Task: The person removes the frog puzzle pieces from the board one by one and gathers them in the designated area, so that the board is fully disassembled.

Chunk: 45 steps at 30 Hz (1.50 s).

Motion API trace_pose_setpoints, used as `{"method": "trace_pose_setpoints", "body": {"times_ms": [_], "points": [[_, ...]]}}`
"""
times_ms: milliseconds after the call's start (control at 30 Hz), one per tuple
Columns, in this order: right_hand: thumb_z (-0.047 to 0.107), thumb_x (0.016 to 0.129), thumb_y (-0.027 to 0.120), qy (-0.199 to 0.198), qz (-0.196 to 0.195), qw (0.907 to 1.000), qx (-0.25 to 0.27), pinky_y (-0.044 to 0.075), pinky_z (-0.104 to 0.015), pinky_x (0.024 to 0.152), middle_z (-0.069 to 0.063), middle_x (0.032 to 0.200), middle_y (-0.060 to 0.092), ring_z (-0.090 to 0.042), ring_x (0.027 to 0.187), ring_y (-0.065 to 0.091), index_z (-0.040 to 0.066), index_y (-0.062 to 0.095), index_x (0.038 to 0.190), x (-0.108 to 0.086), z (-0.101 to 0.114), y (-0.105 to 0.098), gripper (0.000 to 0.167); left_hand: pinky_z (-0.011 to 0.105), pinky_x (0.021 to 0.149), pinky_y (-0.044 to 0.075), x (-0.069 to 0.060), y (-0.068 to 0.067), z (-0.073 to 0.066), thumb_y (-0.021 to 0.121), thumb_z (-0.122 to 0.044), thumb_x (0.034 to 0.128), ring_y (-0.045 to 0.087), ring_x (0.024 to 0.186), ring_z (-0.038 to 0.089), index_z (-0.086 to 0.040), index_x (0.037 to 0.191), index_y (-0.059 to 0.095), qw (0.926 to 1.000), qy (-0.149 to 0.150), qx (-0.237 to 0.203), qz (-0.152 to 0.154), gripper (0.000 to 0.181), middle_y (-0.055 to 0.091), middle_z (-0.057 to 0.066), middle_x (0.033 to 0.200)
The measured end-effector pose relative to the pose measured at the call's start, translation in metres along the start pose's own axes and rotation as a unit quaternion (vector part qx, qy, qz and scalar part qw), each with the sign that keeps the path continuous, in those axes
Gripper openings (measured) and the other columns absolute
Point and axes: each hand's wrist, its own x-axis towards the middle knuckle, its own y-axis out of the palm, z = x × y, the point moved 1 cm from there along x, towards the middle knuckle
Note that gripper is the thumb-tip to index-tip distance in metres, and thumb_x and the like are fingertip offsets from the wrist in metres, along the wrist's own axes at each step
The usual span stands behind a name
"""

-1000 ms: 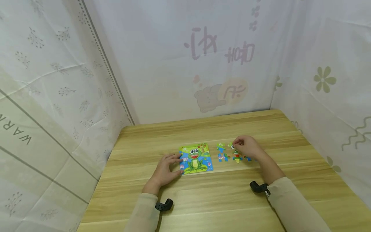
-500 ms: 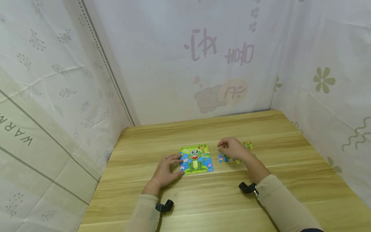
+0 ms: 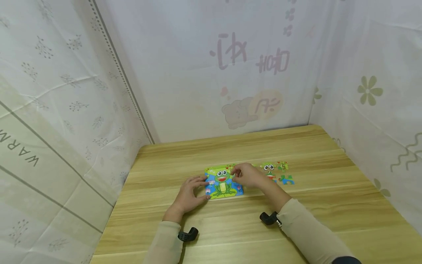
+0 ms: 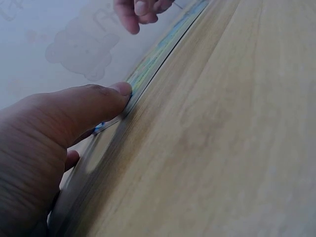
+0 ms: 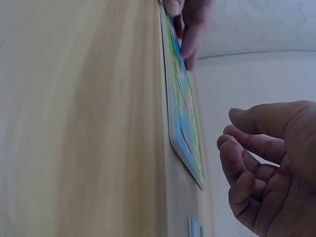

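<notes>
A frog picture puzzle board lies flat on the wooden table, all blue and green around a green frog. My left hand touches its left side, thumb at the near corner and fingers spread along the edge; the left wrist view shows that thumb on the board's corner. Over the board's right edge hovers my right hand. In the right wrist view its fingers curl loosely, a gap shows between thumb and forefinger, and no piece is visible there. Loose puzzle pieces lie to the right: frog eyes, a red mouth, others partly hidden behind my right hand.
A piece with red fruit and a blue-green piece lie farthest right. The wooden table ends at the back against a printed curtain; more curtain hangs on both sides.
My right hand has moved left, from the frog-eyes piece, past the upper-left loose piece, to the board's right edge. The eyes piece is uncovered now. My left hand stays at the board.
</notes>
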Motion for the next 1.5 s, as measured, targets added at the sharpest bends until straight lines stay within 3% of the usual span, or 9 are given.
{"method": "trace_pose_setpoints", "body": {"times_ms": [333,500,767,933,1500], "points": [[0.016,0.099,0.074,-0.021,0.024,0.9986,-0.043,0.054,-0.027,0.061,0.007,0.087,0.065,-0.010,0.071,0.060,0.012,0.075,0.117,0.008,0.009,0.024,0.019,0.062,0.118,0.034,0.000,0.001,0.000,0.089,-0.034,0.0859,0.042,0.146,0.027,-0.017,0.131,0.074,1.0000,0.003,0.002,-0.006,0.051,0.056,-0.005,0.154],[0.013,0.097,0.075,-0.026,0.040,0.9985,-0.027,0.049,-0.026,0.058,0.005,0.082,0.066,-0.010,0.063,0.056,0.008,0.075,0.119,0.009,0.015,0.033,0.022,0.064,0.116,0.035,0.000,0.001,-0.001,0.089,-0.033,0.0859,0.043,0.145,0.029,-0.016,0.131,0.074,0.9998,0.011,0.002,-0.015,0.051,0.057,-0.003,0.153],[0.014,0.094,0.079,-0.043,0.042,0.9969,-0.051,0.050,-0.027,0.065,0.008,0.079,0.063,-0.009,0.069,0.056,0.008,0.075,0.117,0.016,0.023,0.045,0.024,0.061,0.118,0.034,0.000,0.000,-0.001,0.089,-0.033,0.0867,0.041,0.147,0.027,-0.016,0.132,0.073,1.0000,0.004,-0.006,-0.007,0.051,0.056,-0.004,0.154],[0.013,0.094,0.080,-0.036,0.047,0.9975,-0.038,0.050,-0.028,0.065,0.006,0.079,0.063,-0.010,0.070,0.057,0.008,0.076,0.116,0.016,0.025,0.049,0.023,0.060,0.120,0.033,0.001,0.000,0.000,0.089,-0.033,0.0871,0.040,0.148,0.026,-0.016,0.133,0.073,1.0000,-0.004,-0.006,0.002,0.051,0.055,-0.005,0.155],[0.022,0.087,0.088,-0.022,0.013,0.9986,-0.046,0.049,-0.029,0.064,0.006,0.077,0.061,-0.011,0.067,0.055,0.015,0.077,0.109,0.016,0.024,0.059,0.026,0.058,0.120,0.033,0.001,0.000,-0.001,0.088,-0.034,0.0874,0.039,0.148,0.025,-0.017,0.134,0.073,0.9999,-0.007,0.006,0.006,0.052,0.054,-0.005,0.155]]}}
